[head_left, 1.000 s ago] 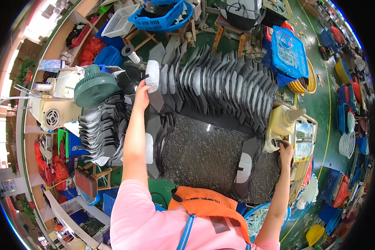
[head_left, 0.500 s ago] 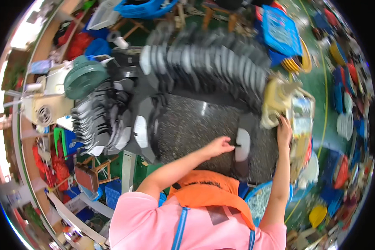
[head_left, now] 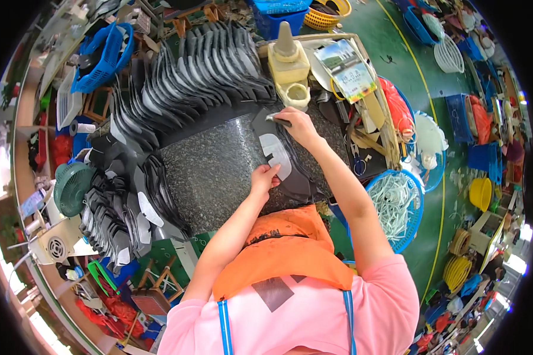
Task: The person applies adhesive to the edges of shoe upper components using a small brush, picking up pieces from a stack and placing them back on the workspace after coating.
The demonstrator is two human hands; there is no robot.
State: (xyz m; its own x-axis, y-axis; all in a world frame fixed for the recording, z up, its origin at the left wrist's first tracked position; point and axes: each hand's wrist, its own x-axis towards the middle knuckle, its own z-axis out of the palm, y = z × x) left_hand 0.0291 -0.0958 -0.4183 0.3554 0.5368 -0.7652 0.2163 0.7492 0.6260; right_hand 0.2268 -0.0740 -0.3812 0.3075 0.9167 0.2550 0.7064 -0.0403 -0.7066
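Note:
On the speckled dark worktop (head_left: pixel 201 171) lies a dark grey cut piece (head_left: pixel 296 182) with a whitish rounded patch that has a small dark notch. My left hand (head_left: pixel 265 179) pinches the piece's left edge beside that notch, fingers closed. Above its far end, my right hand (head_left: pixel 299 125) grips a small brush (head_left: pixel 285 122) with a dark handle and pale tip, which meets the piece. Just beyond the right hand stands a cream pot (head_left: pixel 295 93), its mouth facing up, attached to a cream block with a grey cone on top.
Overlapping dark pieces (head_left: pixel 204 71) line the worktop's far side; more piles (head_left: pixel 115 207) sit at left. A wooden-edged tray (head_left: pixel 370 71) with scraps and scissors stands at right. A blue basket of pale strips (head_left: pixel 395 207) is near my right arm. A green fan (head_left: pixel 74 188) stands far left.
My right hand has come from the cream pot to the piece with the brush. My left hand, apart from the piece before, now grips its edge. The whole view has shifted and turned.

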